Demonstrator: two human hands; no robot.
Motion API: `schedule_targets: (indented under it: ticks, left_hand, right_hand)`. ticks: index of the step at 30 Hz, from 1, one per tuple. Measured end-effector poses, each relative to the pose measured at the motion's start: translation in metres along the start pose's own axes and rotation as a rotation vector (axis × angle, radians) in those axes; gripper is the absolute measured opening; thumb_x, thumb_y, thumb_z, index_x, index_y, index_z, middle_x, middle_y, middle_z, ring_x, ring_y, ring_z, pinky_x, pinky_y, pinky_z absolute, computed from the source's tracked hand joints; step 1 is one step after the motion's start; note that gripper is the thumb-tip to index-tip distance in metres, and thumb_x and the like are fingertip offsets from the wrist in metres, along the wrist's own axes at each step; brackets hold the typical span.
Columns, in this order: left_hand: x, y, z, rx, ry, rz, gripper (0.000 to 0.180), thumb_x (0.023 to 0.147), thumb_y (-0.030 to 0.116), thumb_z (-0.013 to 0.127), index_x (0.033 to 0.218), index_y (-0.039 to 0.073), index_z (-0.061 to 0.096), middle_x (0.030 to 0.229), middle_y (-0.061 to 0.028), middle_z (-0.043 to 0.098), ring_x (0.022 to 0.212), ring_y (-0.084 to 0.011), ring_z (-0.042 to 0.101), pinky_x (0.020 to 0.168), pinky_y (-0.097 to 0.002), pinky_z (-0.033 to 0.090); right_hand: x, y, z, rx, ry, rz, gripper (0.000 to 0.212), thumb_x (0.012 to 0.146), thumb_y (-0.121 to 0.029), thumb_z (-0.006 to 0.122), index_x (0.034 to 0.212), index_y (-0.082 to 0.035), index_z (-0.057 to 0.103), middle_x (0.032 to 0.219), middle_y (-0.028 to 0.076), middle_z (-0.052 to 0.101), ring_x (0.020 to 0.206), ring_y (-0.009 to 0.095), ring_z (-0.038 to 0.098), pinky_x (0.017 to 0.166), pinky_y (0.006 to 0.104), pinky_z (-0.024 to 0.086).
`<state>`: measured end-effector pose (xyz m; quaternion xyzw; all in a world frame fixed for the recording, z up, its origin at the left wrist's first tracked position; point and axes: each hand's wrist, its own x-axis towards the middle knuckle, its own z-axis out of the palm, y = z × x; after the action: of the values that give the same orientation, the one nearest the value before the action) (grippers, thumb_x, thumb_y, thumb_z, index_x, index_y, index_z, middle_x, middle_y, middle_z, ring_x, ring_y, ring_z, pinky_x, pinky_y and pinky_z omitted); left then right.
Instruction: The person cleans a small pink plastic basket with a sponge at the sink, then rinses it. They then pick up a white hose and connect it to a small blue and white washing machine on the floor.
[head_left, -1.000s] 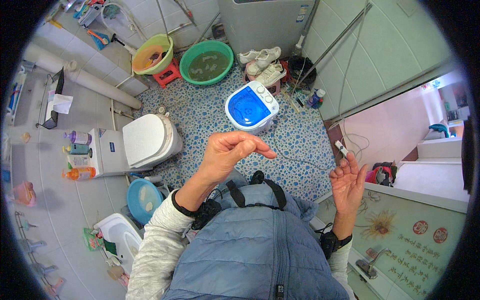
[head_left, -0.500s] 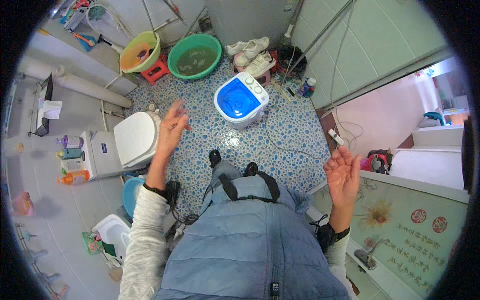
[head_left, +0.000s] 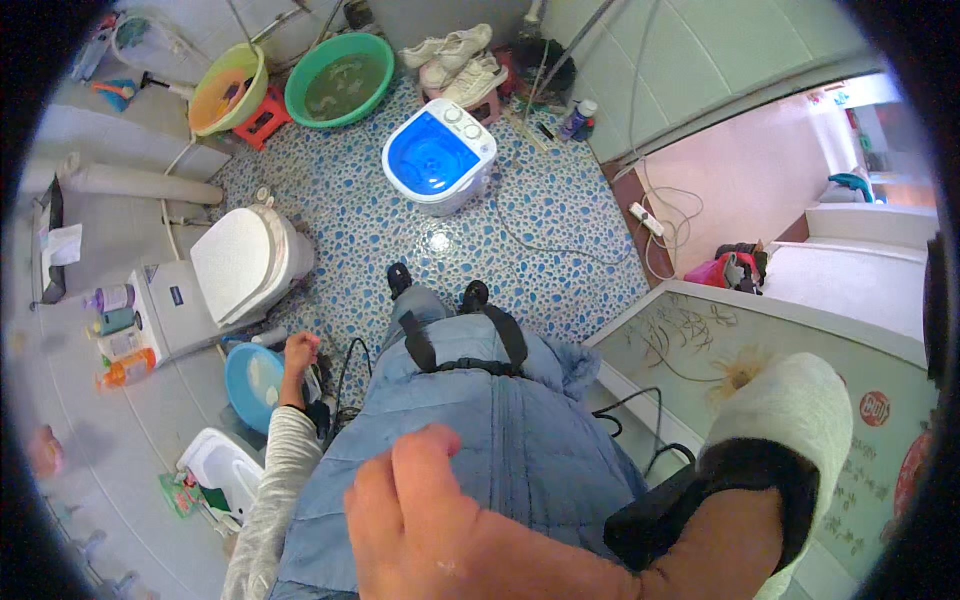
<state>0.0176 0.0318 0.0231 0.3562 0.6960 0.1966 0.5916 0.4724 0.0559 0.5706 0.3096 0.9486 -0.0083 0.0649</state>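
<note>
Close in front of my blue padded jacket (head_left: 430, 400), my right hand (head_left: 430, 510) is raised large in view. Its fingers are loosely bent and apart, with nothing seen in them. My left hand (head_left: 300, 352) is low at my left side, just right of a light blue basin (head_left: 233, 392). Its fingers look curled in, and I see nothing in them. Ahead of my feet, a small white washing machine (head_left: 440, 160) with a blue see-through lid stands on the pebble-patterned floor, touched by neither hand.
A green basin (head_left: 296, 105) of cloudy water and a yellow basin (head_left: 212, 92) stand behind. White shoes (head_left: 468, 65) rest on a low stool. The toilet (head_left: 235, 262) is at left, a white power strip (head_left: 647, 219) with loose cable by the doorway. A glass panel (head_left: 660, 340) flanks my right.
My left hand has dropped from beside the toilet to my left side. The right hand has swung from the far right across my front. My view has shifted, with the washing machine now higher and further left.
</note>
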Motion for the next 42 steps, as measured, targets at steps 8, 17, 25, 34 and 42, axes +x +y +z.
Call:
schedule_targets:
  ticks: [8,17,25,34,42]
  left_hand:
    - [-0.032,-0.013,0.016,-0.082,0.144,-0.093,0.022,0.087,-0.004,0.040,0.081,0.005,0.059,0.061,-0.0041,0.053,0.045,-0.0119,0.043,0.037,-0.0275,0.033]
    - [-0.012,-0.061,0.021,-0.299,-0.130,0.428,0.015,0.086,-0.001,0.047,0.090,0.002,0.062,0.058,-0.0012,0.049,0.041,-0.0112,0.039,0.036,-0.0272,0.031]
    - [-0.021,-0.016,0.049,0.201,0.283,0.040,0.035,0.087,0.030,0.064,0.063,0.005,0.063,0.054,-0.0056,0.056,0.043,-0.0162,0.050,0.042,-0.0329,0.039]
    - [-0.045,-0.024,0.049,0.248,0.594,-0.034,0.035,0.085,0.035,0.063,0.069,0.004,0.065,0.062,-0.0131,0.059,0.059,-0.0264,0.057,0.060,-0.0424,0.045]
    - [-0.090,-0.052,0.055,0.027,0.756,-0.138,0.018,0.085,0.006,0.051,0.091,0.004,0.068,0.098,-0.0167,0.066,0.092,-0.0347,0.061,0.082,-0.0446,0.048]
  right_hand:
    - [0.005,-0.010,-0.004,0.025,-0.098,-0.164,0.023,0.081,-0.022,0.057,0.089,-0.002,0.065,0.079,0.013,0.063,0.077,0.025,0.059,0.077,0.0449,0.049]
    - [0.042,-0.032,-0.008,0.165,0.000,-0.011,0.022,0.076,-0.025,0.060,0.074,-0.004,0.065,0.069,0.011,0.061,0.068,0.024,0.059,0.074,0.0467,0.049]
    - [-0.021,0.081,0.095,0.565,-0.079,-0.021,0.016,0.078,-0.022,0.065,0.082,-0.007,0.060,0.099,0.007,0.065,0.091,0.026,0.062,0.075,0.0336,0.049]
    - [-0.212,0.123,0.483,1.157,0.256,1.183,0.075,0.075,-0.017,0.071,0.140,-0.001,0.037,0.143,0.019,0.039,0.116,0.026,0.052,0.098,0.0345,0.042]
    - [-0.232,0.117,0.549,0.591,-0.409,0.785,0.054,0.085,-0.031,0.062,0.125,0.000,0.043,0.121,0.020,0.043,0.110,0.028,0.043,0.092,0.0378,0.037]
